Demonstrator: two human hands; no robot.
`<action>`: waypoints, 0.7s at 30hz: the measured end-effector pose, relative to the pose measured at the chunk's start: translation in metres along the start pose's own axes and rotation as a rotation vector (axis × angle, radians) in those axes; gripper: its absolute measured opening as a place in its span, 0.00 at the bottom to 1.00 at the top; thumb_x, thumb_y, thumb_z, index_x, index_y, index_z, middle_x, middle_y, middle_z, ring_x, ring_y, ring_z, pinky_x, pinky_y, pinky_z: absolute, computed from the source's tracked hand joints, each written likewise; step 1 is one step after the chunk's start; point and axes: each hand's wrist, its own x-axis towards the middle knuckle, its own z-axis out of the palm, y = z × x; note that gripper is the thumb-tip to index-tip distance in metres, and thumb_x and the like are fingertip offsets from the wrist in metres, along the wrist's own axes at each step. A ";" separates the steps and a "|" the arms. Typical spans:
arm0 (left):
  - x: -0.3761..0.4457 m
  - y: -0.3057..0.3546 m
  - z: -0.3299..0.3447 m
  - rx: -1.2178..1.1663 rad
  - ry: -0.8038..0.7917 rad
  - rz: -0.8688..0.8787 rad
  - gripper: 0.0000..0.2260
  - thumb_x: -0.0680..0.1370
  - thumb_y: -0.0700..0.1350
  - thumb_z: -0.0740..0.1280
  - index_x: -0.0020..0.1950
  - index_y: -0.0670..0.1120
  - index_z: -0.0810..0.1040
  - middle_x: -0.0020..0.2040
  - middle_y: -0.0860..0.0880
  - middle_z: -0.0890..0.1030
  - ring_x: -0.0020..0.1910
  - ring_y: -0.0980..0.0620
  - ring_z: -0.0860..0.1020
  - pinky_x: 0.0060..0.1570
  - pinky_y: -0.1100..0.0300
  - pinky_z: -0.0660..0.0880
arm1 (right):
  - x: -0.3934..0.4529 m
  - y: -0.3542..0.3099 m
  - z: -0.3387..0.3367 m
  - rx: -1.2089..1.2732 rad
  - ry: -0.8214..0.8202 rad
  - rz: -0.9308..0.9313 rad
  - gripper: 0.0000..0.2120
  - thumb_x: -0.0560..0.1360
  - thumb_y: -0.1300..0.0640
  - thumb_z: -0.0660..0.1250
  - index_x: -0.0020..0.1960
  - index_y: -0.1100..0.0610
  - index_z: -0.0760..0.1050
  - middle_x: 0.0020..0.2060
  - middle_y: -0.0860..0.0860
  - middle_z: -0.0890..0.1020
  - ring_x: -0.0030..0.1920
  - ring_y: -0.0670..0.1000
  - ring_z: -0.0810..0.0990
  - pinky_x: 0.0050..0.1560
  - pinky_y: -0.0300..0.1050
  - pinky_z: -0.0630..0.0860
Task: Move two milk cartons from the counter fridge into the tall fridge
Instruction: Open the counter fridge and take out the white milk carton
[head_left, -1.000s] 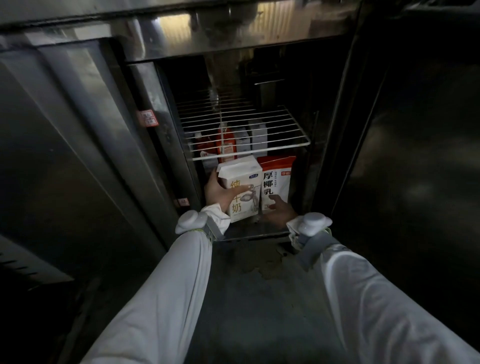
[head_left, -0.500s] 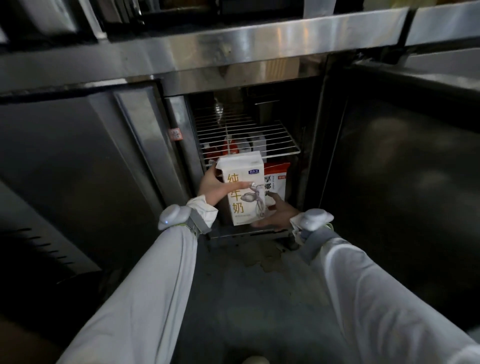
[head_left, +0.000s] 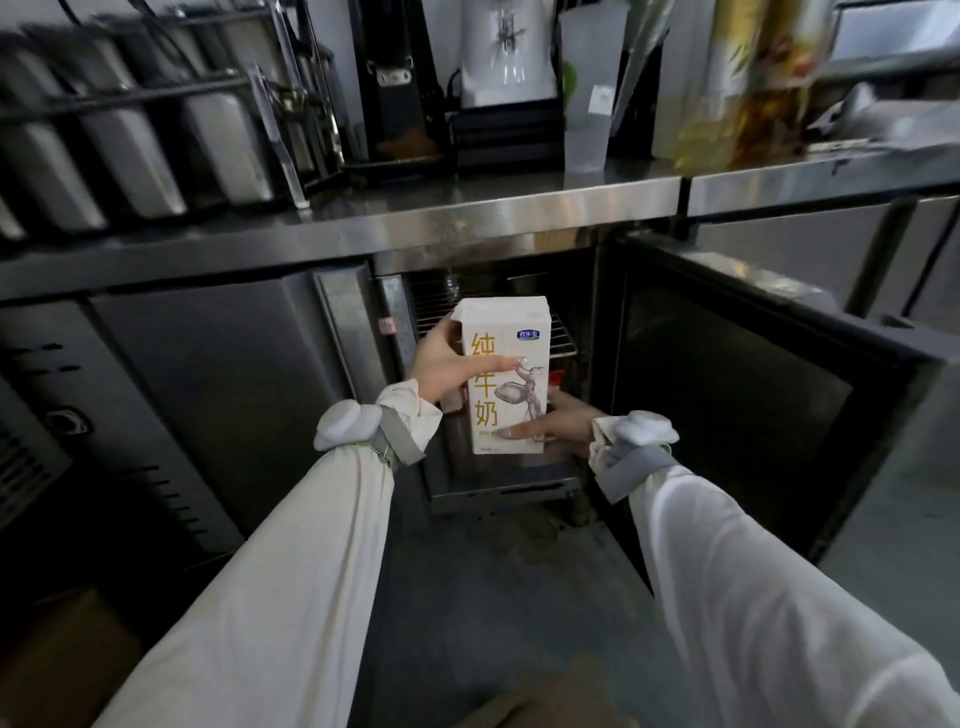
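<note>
The left hand is gripping the white milk carton high on its left side, thumb lying across the printed front and the other fingers wrapped behind it, out of sight. The carton is standing upright in the air, in front of the open counter fridge and above its bottom front edge, touching no shelf. The right hand is bracing the carton low on its right side, fingers pressed together along the lower front edge near the base. Both hands are closing on this one carton.

By my judgement, the task is only starting: one carton is leaving the counter fridge, a second is yet to be fetched, and the tall fridge is not showing anywhere here.

The carton is looking clean and square-edged, sealed flat on top, printed with gold characters, a small blue logo and a grey drawing. The fridge door is hanging open to the right.
</note>
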 end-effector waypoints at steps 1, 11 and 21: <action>-0.004 0.009 0.000 -0.007 0.003 0.020 0.28 0.63 0.40 0.84 0.60 0.45 0.78 0.53 0.48 0.86 0.51 0.52 0.85 0.53 0.53 0.83 | -0.005 -0.006 -0.001 -0.025 -0.004 -0.015 0.37 0.56 0.50 0.84 0.62 0.49 0.77 0.57 0.50 0.84 0.59 0.52 0.81 0.65 0.58 0.74; -0.036 0.073 0.011 -0.239 0.071 0.038 0.18 0.72 0.47 0.78 0.58 0.52 0.77 0.54 0.50 0.85 0.51 0.51 0.85 0.52 0.53 0.82 | -0.068 -0.080 -0.004 0.067 -0.132 -0.107 0.16 0.74 0.67 0.70 0.59 0.56 0.77 0.55 0.53 0.84 0.56 0.51 0.83 0.53 0.45 0.81; -0.049 0.109 0.026 -0.366 0.202 0.076 0.19 0.71 0.45 0.79 0.59 0.42 0.81 0.53 0.45 0.87 0.49 0.45 0.86 0.50 0.53 0.83 | -0.102 -0.116 -0.017 -0.200 -0.134 0.017 0.20 0.70 0.56 0.76 0.61 0.51 0.77 0.55 0.49 0.84 0.57 0.51 0.82 0.57 0.54 0.80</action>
